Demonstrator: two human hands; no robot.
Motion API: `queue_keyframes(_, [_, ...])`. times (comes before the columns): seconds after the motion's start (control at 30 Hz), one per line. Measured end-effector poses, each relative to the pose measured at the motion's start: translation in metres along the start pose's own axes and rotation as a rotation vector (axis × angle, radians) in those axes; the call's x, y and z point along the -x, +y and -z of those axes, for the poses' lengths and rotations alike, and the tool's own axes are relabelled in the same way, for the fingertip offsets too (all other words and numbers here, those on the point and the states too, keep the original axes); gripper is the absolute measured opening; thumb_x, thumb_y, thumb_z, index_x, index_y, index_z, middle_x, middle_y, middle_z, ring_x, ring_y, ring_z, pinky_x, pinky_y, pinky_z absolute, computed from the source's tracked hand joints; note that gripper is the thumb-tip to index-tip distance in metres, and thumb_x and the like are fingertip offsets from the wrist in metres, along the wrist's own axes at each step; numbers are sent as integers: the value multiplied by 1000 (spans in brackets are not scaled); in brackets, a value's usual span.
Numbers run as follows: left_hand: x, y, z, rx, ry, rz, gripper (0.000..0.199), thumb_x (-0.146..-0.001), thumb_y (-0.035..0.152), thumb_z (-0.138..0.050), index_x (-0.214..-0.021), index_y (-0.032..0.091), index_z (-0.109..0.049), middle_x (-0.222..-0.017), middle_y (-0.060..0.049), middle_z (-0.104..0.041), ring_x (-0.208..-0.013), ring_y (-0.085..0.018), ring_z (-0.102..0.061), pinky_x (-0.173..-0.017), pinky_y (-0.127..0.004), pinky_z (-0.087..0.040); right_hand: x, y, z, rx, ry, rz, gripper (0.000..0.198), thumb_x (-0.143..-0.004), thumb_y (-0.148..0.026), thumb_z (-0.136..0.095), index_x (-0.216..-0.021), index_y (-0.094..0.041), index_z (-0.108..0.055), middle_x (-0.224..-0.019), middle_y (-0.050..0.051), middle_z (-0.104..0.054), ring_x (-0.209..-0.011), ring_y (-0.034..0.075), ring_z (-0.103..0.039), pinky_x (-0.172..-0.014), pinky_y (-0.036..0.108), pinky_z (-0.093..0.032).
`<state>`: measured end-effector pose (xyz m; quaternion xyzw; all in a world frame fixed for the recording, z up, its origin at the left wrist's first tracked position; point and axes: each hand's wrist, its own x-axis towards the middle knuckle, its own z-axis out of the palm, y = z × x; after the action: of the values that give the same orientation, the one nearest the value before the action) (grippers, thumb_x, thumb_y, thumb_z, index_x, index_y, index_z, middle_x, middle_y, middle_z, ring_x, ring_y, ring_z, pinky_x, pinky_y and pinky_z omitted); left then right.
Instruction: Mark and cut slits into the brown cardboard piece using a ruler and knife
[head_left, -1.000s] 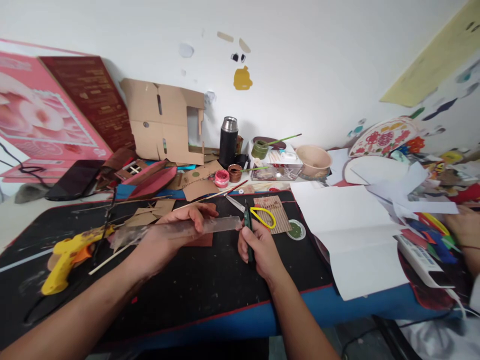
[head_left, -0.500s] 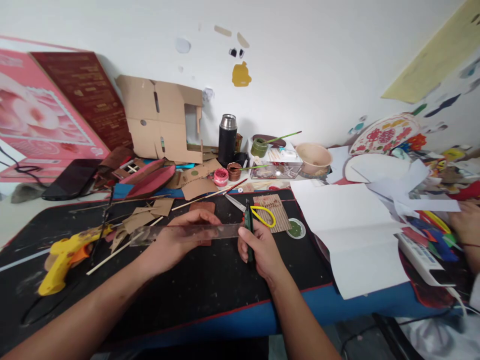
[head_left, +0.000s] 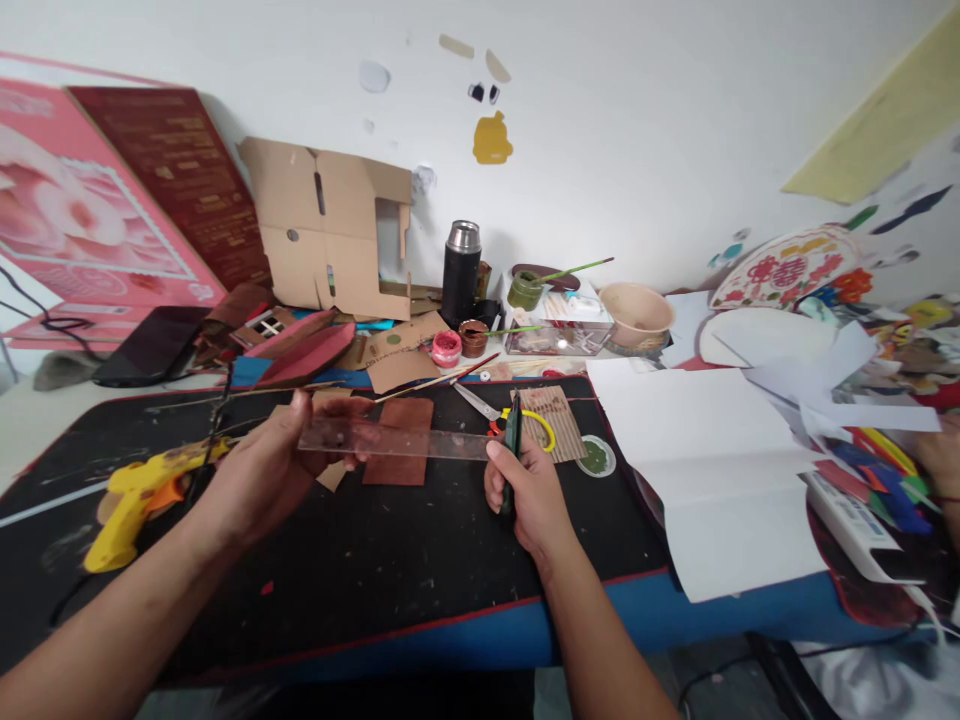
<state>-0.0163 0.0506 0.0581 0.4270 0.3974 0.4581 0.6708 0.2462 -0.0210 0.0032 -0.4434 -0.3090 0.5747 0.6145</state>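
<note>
A clear plastic ruler (head_left: 405, 441) spans the space between my hands above the black mat. At its left end is my left hand (head_left: 274, 465), thumb up in front and fingers behind the strip. My right hand (head_left: 529, 490) is closed around a dark green utility knife (head_left: 513, 435), held upright, and also pinches the ruler's right end under the thumb. Beneath the ruler lies a flat brown rectangular piece (head_left: 397, 470). Scissors (head_left: 541, 425) with yellow and orange handles rest just behind the knife, beside a piece of corrugated cardboard (head_left: 566, 425).
A yellow glue gun (head_left: 139, 500) lies at left. Behind the mat stand paint jars (head_left: 446, 348), a black thermos (head_left: 460, 275) and a beige bowl (head_left: 637, 315). White paper (head_left: 720, 480) covers the right side. Another person's hand (head_left: 946, 450) shows at the right edge.
My left hand has moved left along the ruler to its end, uncovering the brown piece. My right hand keeps hold of the knife and the ruler. The view has shifted slightly.
</note>
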Motion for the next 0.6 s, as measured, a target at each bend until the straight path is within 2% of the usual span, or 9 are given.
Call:
queue_keyframes(0.1, [4, 5, 5, -64, -9, -39, 70, -76, 75, -78, -112, 16, -83, -89, -12, -81, -75, -23, -72, -59, -27, -54, 0, 0, 0, 22, 4, -1, 38, -84, -48, -84, -81, -23, -56, -49, -10, -52, -37, 8, -42, -35, 19, -34])
queue_keyframes(0.27, [15, 15, 4, -400, 19, -88, 47, -77, 53, -88, -114, 24, -82, -88, -4, -76, -75, -16, -62, -62, -22, -48, 1, -3, -2, 13, 10, -25, 39, -83, -49, -85, -81, -23, -55, -49, -10, -52, -39, 9, -44, -35, 18, -34])
queue_keyframes(0.37, [18, 17, 2, -575, -68, -91, 40, -78, 49, -87, -111, 27, -83, -91, -5, -75, -76, -17, -62, -63, -23, -49, 1, -4, -3, 19, 7, -24, 38, -84, -48, -84, -82, -22, -56, -50, -9, -52, -39, 9, -44, -35, 18, -35])
queue_keyframes(0.5, [18, 14, 1, -641, -223, -67, 33, -80, 48, -84, -107, 29, -83, -101, -7, -78, -78, -20, -66, -64, -26, -54, 1, -3, -3, 18, 8, -26, 37, -84, -48, -85, -82, -22, -57, -50, -9, -53, -39, 9, -45, -35, 18, -35])
queue_keyframes(0.6, [18, 11, 2, -598, -272, 18, 32, -82, 47, -82, -108, 28, -82, -89, -5, -75, -67, -16, -62, -56, -23, -49, 1, -3, -2, 5, 7, -31, 37, -84, -48, -85, -84, -22, -59, -51, -9, -54, -39, 9, -46, -35, 18, -36])
